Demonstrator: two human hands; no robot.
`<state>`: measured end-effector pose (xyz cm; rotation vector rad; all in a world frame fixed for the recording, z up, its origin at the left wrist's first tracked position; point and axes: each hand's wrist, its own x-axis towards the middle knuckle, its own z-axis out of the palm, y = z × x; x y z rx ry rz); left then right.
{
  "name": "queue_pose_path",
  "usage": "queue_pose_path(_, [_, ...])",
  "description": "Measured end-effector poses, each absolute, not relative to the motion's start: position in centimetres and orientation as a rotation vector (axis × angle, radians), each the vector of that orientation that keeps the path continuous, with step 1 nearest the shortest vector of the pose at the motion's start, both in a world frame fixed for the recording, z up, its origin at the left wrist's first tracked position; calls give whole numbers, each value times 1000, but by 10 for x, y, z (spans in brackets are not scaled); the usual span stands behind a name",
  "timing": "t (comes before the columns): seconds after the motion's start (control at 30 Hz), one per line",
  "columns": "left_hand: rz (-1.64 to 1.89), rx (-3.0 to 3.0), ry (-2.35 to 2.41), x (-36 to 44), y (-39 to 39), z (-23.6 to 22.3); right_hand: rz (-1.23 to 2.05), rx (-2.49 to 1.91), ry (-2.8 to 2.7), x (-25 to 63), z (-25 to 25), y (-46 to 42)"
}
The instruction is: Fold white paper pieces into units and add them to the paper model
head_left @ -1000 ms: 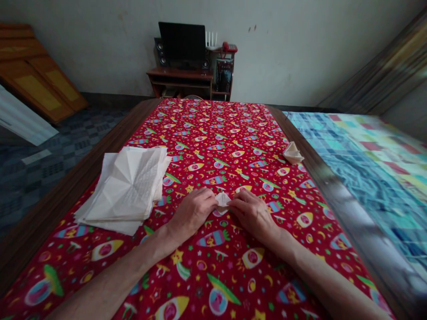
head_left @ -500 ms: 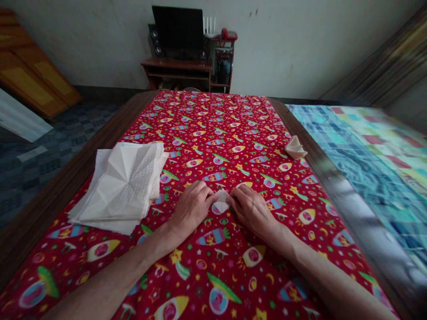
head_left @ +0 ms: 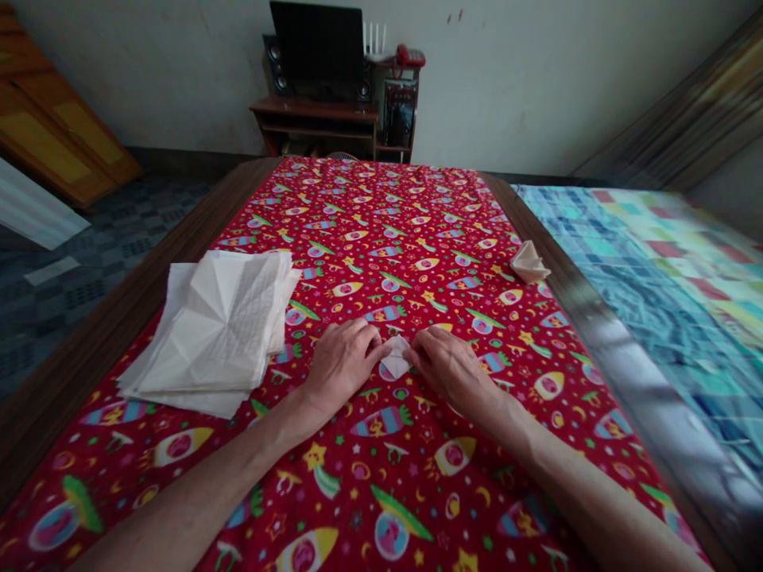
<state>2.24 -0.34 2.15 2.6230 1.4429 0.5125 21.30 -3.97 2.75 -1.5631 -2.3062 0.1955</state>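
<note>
A small piece of folded white paper (head_left: 396, 359) lies low over the red patterned cloth, between my two hands. My left hand (head_left: 346, 355) is closed, its thumb and fingers pinching the paper's left edge. On the opposite edge, my right hand (head_left: 448, 361) pinches the paper with its fingers curled in. To the left sits a stack of creased paper sheets (head_left: 214, 326), the top one marked with fold lines that meet near its middle. A folded paper shape (head_left: 529, 264) stands by the table's right edge.
The red cloth (head_left: 381, 445) covers the table, whose dark wooden edge (head_left: 587, 334) shows on both sides. A bed with a checked cover (head_left: 656, 270) adjoins on the right. Beyond the far end stands a desk (head_left: 315, 115) with a monitor (head_left: 317, 49) and a red telephone (head_left: 410, 57).
My hands stay at the same place on the small folded paper, which now looks flatter and a little more diamond-shaped. The view has tilted slightly.
</note>
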Motion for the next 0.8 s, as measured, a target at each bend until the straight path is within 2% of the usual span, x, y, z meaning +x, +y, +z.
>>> queue_pose_path(0.17, [564,2573,1438,21,-2,20,160,-1715,-2295,210,33,-36])
queue_pose_path(0.37, [539,2574,1446,16,-2,20,273,-1787,-2309,213,36,-35])
queue_pose_path(0.57, [559,2565,1423,12,0,17,253,-1755,-2295,220,31,-36])
queue_pose_path(0.8, [697,2430,1182,7,11,12,282,-1544,-2195,224,22,-44])
